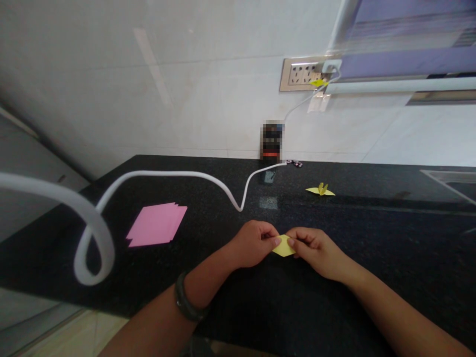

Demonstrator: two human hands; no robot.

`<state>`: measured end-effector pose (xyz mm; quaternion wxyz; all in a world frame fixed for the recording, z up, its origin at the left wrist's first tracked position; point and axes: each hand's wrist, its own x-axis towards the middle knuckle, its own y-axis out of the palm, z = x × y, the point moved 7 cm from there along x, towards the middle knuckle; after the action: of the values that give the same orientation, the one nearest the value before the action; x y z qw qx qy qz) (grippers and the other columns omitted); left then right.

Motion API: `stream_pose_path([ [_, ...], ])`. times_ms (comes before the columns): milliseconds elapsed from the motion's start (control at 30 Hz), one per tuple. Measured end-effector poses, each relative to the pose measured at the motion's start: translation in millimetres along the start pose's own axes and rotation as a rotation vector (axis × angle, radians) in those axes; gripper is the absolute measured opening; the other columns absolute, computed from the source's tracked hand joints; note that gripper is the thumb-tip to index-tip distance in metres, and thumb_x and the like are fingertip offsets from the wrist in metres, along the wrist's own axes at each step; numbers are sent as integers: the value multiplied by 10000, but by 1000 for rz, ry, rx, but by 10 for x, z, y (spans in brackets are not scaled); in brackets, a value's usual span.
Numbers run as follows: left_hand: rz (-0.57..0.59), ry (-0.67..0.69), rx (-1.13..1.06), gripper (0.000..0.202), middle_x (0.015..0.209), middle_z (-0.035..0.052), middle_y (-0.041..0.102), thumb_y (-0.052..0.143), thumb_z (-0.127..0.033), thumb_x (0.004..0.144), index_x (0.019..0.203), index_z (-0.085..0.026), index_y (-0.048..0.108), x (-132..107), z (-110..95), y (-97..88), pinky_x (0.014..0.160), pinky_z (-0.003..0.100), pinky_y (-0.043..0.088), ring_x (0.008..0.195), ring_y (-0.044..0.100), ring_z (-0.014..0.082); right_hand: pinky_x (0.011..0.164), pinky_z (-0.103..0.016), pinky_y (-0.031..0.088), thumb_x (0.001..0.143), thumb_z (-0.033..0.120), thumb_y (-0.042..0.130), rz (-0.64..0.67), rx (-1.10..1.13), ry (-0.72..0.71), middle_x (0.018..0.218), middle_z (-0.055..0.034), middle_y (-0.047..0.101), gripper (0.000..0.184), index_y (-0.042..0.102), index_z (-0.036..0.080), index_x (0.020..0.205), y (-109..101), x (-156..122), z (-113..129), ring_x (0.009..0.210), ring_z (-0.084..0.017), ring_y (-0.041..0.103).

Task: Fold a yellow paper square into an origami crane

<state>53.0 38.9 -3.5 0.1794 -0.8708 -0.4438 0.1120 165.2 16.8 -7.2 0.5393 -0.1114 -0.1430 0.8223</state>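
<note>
A small folded yellow paper (283,246) lies low over the black countertop (372,238), pinched from both sides. My left hand (255,243) grips its left edge with thumb and fingers closed. Closed in the same way, my right hand (315,249) holds its right edge. A dark band circles my left wrist. A stack of pink paper squares (156,224) lies flat on the counter to the left of my hands.
A finished yellow folded paper figure (321,190) rests further back on the counter. A thick white cable (174,174) loops across from the left to a small dark device (271,142) against the wall. A wall socket strip (307,73) sits above. A sink edge (448,178) is at right.
</note>
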Motion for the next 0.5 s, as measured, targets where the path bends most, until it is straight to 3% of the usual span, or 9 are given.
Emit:
stream_pose_path([
  [233,37,-56,-155,200,629,5,534,498,-306,711,715,-121,572,12,24,-6,541,208,374,576,476,93,602,-250,456,805,315,453,106,177,61,777,-39,588,263,589,163,971,-37,-8,-80,654,-121,529],
  [400,82,-158,-530,203,744,27,538,491,-320,734,779,-128,535,13,66,89,613,251,423,649,513,101,520,-228,443,784,338,490,-121,373,30,721,-18,562,303,564,180,1032,-232,45,-140,578,-102,513],
  [500,180,-179,-771,219,797,43,532,524,-327,719,809,-128,535,-16,34,222,643,275,437,710,524,116,498,-203,426,700,255,607,-80,353,-63,838,-21,529,317,574,231,1015,-156,42,-10,648,-107,510],
])
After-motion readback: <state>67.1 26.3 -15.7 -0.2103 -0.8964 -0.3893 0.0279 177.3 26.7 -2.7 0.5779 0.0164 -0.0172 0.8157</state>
